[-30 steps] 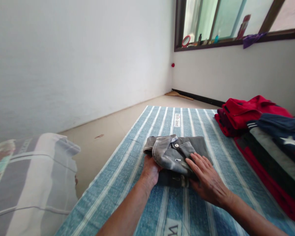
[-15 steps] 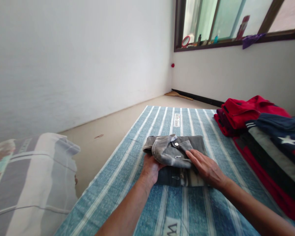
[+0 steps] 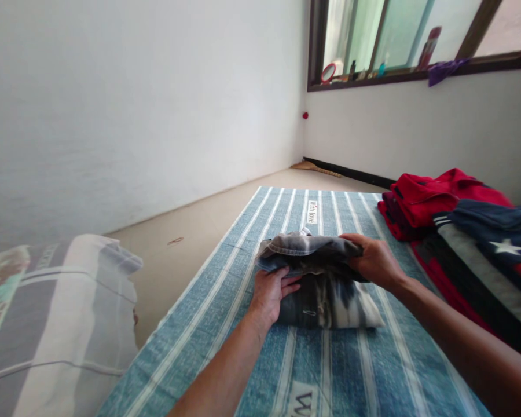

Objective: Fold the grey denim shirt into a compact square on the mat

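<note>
Item: grey shirt (image 3: 312,255), partly folded, lying on the blue striped mat (image 3: 226,301) near its middle.

Condition: the lower half lies flat against the mat, showing a pale washed-out patch. The upper half, with the collar edge, is raised off it in a doubled layer.

Your left hand (image 3: 271,292): at the shirt's left edge, fingers curled under the raised layer and thumb beside it, gripping the fabric where the fold turns.

Your right hand (image 3: 375,260): closed on the right end of the raised layer, pinching it clear of the lower half.

Step in hand, as judged: you are midway through a fold, with the top portion lifted between both hands and not yet laid down.

What the next move calls for, as judged: keep both ends level so the layer comes down square on the lower half, edges matched, collar kept from slipping sideways; then a flat palm to press the crease.

Nearby:
- Stack of folded clothes (image 3: 473,231), red, navy with a white star, and striped, on the mat's right side, apart from the shirt.
- Striped pillow (image 3: 61,324) on the floor to the left, well apart.
- Window sill (image 3: 417,69) with small bottles and a purple cloth; too small to tell further.
</note>
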`<state>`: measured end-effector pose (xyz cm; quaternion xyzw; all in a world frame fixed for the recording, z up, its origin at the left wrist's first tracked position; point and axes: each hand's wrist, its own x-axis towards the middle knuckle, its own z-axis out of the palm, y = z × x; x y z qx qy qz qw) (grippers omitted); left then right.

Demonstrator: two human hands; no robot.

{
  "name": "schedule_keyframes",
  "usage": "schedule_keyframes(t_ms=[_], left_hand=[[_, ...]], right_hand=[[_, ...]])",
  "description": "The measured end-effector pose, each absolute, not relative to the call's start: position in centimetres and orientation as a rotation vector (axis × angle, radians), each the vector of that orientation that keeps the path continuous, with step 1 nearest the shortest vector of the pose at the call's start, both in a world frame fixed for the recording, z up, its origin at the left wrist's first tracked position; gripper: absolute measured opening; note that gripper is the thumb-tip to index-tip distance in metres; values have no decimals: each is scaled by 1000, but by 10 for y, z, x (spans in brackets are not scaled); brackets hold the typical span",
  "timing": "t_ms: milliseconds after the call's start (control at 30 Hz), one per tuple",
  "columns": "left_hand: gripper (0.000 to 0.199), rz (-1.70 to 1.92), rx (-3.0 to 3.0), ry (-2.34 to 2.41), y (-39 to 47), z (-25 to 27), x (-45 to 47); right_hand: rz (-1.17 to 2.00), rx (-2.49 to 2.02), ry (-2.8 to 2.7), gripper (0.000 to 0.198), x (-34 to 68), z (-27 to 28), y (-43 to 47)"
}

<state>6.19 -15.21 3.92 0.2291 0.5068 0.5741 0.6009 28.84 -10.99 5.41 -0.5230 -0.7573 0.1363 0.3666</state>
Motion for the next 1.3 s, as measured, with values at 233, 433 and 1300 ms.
schedule_keyframes(t_ms=[233, 433, 1300], left_hand=[[14, 1339, 539, 1144, -154, 41, 60], [15, 1366, 527, 1153, -155, 43, 61], [22, 1414, 531, 1119, -156, 37, 63]], right_hand=[[304, -1300, -2129, 43, 287, 46, -120], [-35, -1345, -2158, 37, 286, 21, -151], [-511, -1154, -2158, 36, 218, -15, -202]])
